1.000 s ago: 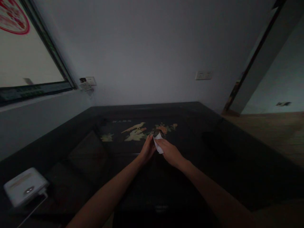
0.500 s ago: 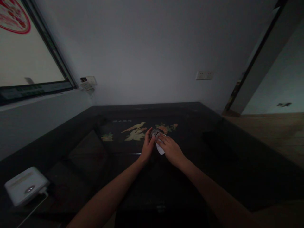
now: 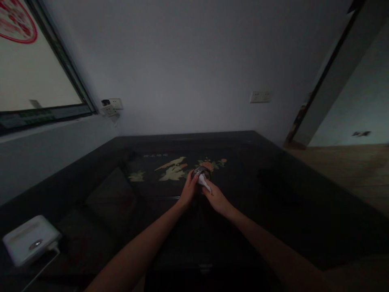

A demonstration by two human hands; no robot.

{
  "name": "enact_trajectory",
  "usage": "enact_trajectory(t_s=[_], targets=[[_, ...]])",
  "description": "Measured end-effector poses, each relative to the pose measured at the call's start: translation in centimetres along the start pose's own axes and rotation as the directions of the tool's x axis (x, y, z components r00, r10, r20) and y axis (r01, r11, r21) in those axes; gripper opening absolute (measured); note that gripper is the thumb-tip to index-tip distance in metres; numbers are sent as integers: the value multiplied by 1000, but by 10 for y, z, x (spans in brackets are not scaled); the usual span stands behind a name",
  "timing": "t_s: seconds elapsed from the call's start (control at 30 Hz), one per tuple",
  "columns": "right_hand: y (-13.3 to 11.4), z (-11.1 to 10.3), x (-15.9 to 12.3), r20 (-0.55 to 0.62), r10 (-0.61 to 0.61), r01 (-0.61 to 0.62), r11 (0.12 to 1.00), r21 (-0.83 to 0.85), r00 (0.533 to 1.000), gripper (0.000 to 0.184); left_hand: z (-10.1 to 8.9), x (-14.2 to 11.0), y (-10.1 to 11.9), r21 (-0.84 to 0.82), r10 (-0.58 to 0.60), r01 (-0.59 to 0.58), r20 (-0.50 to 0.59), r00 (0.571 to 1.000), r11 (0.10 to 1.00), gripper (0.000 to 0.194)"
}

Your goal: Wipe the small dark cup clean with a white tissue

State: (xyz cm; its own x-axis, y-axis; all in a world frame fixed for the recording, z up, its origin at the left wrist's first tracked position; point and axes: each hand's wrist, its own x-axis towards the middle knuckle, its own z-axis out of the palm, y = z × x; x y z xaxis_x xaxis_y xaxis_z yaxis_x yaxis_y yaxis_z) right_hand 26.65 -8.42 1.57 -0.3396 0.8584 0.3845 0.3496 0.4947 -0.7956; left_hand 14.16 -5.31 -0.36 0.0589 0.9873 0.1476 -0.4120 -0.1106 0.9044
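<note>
In the dim room, both my hands meet over a dark glossy table (image 3: 273,194) with a bird-and-flower inlay (image 3: 173,170). My left hand (image 3: 189,190) is wrapped round a small round glass-like object (image 3: 203,172) standing on the table. My right hand (image 3: 216,198) pinches a white cloth or tissue (image 3: 204,181) and presses it against that object's side. The object is partly hidden by my fingers and too dark to name surely.
A white box-like device (image 3: 28,240) with a cable lies at the table's near left corner. A window with a red round sticker is at left, wall sockets (image 3: 112,106) sit behind the table, and a doorway opens at right.
My right hand drew the white cloth in tighter against the round object, and less of the cloth shows now. My left hand kept its hold.
</note>
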Motion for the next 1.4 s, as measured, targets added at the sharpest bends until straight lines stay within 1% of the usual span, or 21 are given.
enact_trajectory(t_s=[0.13, 0.2, 0.3, 0.43, 0.47, 0.53, 0.6, 0.67, 0.73, 0.8, 0.83, 0.9, 0.97, 1.0, 1.03, 1.1, 1.17, 1.2, 1.23, 1.3, 1.4], targets=[[0, -3, -3, 78, -115, 124, 983, -134, 990, 52, -1, 1, -2, -24, -4, 4, -2, 1000, 1000, 38], [1, -9, -4, 132, -112, 143, 955, -259, 985, 56, -2, 2, -3, -17, 4, -4, -27, 1000, 1000, 37], [1, -19, -3, 210, -87, 177, 871, -457, 974, 56, -3, 4, -4, 11, -9, 10, -65, 998, 1000, 38], [-1, -27, 0, 221, -110, 228, 745, -627, 969, 50, -3, 5, -4, 39, -18, 20, -55, 998, 999, 35], [-2, -27, 0, 216, -112, 228, 734, -640, 970, 49, -2, 5, -4, 39, -18, 20, -51, 999, 999, 35], [-2, -25, -1, 210, -97, 210, 748, -629, 973, 48, -1, 4, -3, 30, -18, 20, -51, 999, 999, 33], [0, -21, -3, 196, -71, 173, 800, -574, 978, 51, 0, 3, -2, 13, -17, 18, -60, 998, 1000, 33], [3, -15, -4, 176, -61, 137, 876, -462, 983, 55, 0, 3, -1, 5, -17, 17, -65, 998, 1000, 34], [6, -10, -5, 145, -58, 96, 958, -270, 988, 57, 0, 2, -1, 15, -17, 18, -57, 998, 1000, 34], [8, -6, -3, 122, 4, -4, 1000, -1, 993, 55, 1, 1, -1, 35, -14, 16, -41, 999, 999, 34], [9, -5, -3, 116, 59, -75, 987, 141, 991, 54, 1, 1, -1, 44, -12, 13, -33, 999, 999, 35], [9, -2, -1, 111, 174, -203, 905, 374, 979, 52, 1, 0, -1, 59, -11, 12, -20, 1000, 998, 36], [10, -1, 0, 95, 245, -260, 835, 485, 965, 50, 2, -1, -1, 62, -18, 18, -15, 1000, 998, 37], [11, -1, 0, 88, 257, -266, 830, 490, 962, 49, 2, -1, -1, 61, -23, 24, -14, 1000, 998, 38], [11, -1, 0, 86, 250, -261, 849, 459, 964, 48, 2, -1, -1, 57, -29, 30, -15, 999, 998, 39], [10, -2, -2, 76, 184, -199, 933, 300, 980, 43, 2, 0, -1, 48, -37, 37, -13, 999, 998, 39], [8, -4, -3, 78, 63, -69, 995, 71, 995, 42, 2, 0, -1, 34, -40, 41, -18, 999, 999, 38], [7, -7, -4, 87, 4, 0, 999, -41, 996, 45, 1, 1, -1, 24, -43, 43, -21, 999, 999, 38], [5, -9, -5, 105, -43, 58, 988, -142, 994, 48, 1, 1, 0, 13, -47, 47, -24, 999, 999, 37], [3, -16, -5, 153, -84, 130, 938, -321, 985, 54, 1, 1, -1, -4, -55, 55, -35, 998, 998, 37], [1, -25, -3, 205, -89, 190, 812, -551, 975, 52, 1, 3, -2, -8, -55, 55, -36, 998, 998, 35]])
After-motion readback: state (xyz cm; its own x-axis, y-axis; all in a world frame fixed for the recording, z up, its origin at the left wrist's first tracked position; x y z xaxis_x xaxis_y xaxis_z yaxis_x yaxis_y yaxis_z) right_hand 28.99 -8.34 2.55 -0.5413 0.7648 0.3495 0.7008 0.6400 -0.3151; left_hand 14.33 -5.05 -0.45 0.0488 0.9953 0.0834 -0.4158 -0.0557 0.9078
